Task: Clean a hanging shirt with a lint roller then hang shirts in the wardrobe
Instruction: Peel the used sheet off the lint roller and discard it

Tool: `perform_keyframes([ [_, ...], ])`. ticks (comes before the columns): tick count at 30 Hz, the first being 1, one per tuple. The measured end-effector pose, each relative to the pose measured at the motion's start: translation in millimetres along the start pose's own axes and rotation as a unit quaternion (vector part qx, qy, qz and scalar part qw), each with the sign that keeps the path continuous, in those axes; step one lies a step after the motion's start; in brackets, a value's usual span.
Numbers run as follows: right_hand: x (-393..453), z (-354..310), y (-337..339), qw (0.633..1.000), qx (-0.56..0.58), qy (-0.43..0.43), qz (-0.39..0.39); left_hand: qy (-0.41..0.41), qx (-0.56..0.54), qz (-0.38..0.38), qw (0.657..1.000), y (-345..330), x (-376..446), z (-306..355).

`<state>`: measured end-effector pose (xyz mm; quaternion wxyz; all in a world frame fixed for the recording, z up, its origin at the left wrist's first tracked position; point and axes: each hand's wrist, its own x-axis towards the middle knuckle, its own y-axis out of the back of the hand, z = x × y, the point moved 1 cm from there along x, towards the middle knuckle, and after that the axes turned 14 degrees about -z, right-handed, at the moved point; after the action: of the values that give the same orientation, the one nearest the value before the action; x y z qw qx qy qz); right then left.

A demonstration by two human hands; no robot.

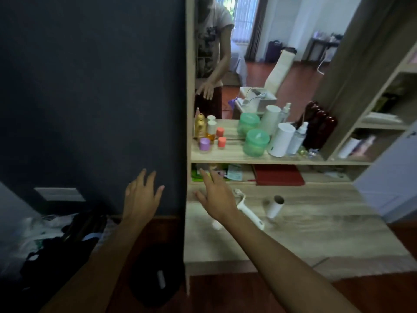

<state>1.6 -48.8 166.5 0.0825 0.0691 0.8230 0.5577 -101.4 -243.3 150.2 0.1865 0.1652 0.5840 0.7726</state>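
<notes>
A white lint roller handle point(248, 211) lies on the wooden dresser top point(316, 227), with a white roll point(275, 206) lying loose just to its right. My right hand point(216, 197) hovers over the dresser's left end, fingers spread, touching nothing, just left of the handle. My left hand point(141, 195) is spread open against the dark wardrobe panel point(90, 98) on the left. Dark clothes point(67, 240) lie heaped at the lower left. No hanging shirt is visible.
A shelf point(232, 154) below the mirror point(259, 53) carries green jars, white cylinders, spray bottles and small capped bottles. A red book point(279, 175) lies in the slot beneath. Open shelves stand at the right. A dark item point(155, 274) lies on the floor.
</notes>
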Motion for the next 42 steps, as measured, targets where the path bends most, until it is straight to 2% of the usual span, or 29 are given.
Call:
perform_keyframes([
  [6,-15,142,25,0.998,-0.051,-0.043,-0.024,0.034,-0.033,-0.064,0.997,-58,6,98],
  [8,-23,176,27,0.994,-0.068,-0.07,-0.054,0.059,-0.04,-0.093,0.993,-81,5,122],
  [10,-30,205,24,0.986,-0.094,-0.094,-0.101,0.045,-0.035,-0.11,0.992,-99,0,145],
  [12,-36,229,18,0.98,-0.108,-0.098,-0.133,0.047,-0.034,-0.145,0.988,-122,-3,156],
  [14,-38,246,13,0.979,-0.1,-0.094,-0.15,0.063,-0.032,-0.144,0.987,-140,-6,164],
  [16,-38,259,10,0.98,-0.047,-0.087,-0.171,0.084,-0.049,-0.15,0.984,-148,-11,177],
  [19,-38,275,5,0.98,0.001,-0.064,-0.186,0.12,-0.045,-0.208,0.97,-163,-18,188],
  [21,-37,281,5,0.984,0.003,-0.027,-0.174,0.129,-0.035,-0.242,0.961,-172,-22,189],
  [23,-37,278,14,0.987,0.062,-0.01,-0.148,0.138,-0.023,-0.26,0.955,-181,-27,187],
  [26,-33,278,24,0.983,0.152,-0.002,-0.099,0.143,-0.027,-0.23,0.962,-190,-30,186],
  [30,-29,276,26,0.973,0.207,0.018,-0.101,0.139,-0.081,-0.207,0.965,-191,-25,186],
  [34,-22,268,32,0.967,0.238,0.022,-0.087,0.177,-0.195,-0.166,0.95,-189,-15,183],
  [36,-17,264,35,0.959,0.269,0.01,-0.083,0.212,-0.274,-0.131,0.929,-185,-8,183],
  [37,-15,263,36,0.954,0.287,0.005,-0.085,0.235,-0.334,-0.1,0.907,-177,-5,187],
  [40,-10,254,43,0.937,0.338,0.005,-0.089,0.294,-0.502,-0.027,0.813,-146,6,200],
  [42,-6,246,47,0.93,0.359,0.012,-0.078,0.302,-0.587,-0.011,0.751,-133,16,208],
])
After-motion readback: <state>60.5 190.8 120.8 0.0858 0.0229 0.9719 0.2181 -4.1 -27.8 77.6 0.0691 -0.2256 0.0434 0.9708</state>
